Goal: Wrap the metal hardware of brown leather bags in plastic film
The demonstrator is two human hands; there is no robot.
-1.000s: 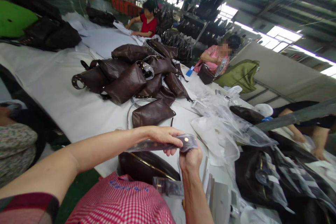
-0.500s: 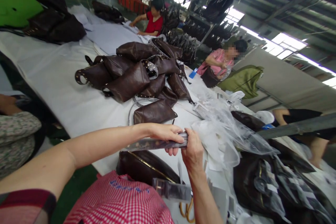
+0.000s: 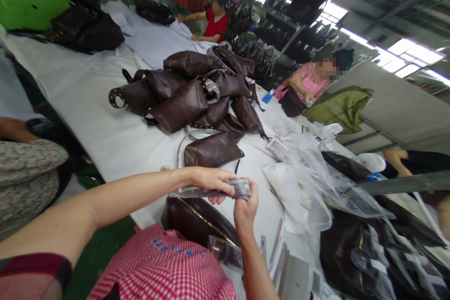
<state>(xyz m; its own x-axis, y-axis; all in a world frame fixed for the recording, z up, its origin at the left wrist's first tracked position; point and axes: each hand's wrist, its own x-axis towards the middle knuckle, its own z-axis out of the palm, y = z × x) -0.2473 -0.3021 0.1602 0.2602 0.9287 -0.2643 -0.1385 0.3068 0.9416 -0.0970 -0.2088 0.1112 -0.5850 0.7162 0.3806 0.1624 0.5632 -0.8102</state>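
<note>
Close above the table, a dark bag strap (image 3: 242,188) wrapped in clear plastic stretches between my hands. My left hand (image 3: 215,180) is closed around it, thumb on top and fingertips showing below. At the strap's right end my right hand (image 3: 246,206) grips it from the side. Just below them lies a dark brown bag (image 3: 200,218) with a gold zipper, partly hidden by my checked apron and right forearm. A smaller brown bag (image 3: 213,150) rests on the table beyond my hands.
Several brown bags (image 3: 183,105) are piled mid-table (image 3: 80,98). Clear plastic bags (image 3: 302,192) spread to the right, near plastic-covered dark bags (image 3: 344,248). A person in red (image 3: 216,23) and one in pink (image 3: 312,79) are across the table; another person's patterned sleeve (image 3: 31,164) is at left.
The view has shifted, so the bags appear farther right. My hands have moved slightly left relative to them, still gripping the strap, whose right end now shows more. The yellow-handled scissors are out of sight.
</note>
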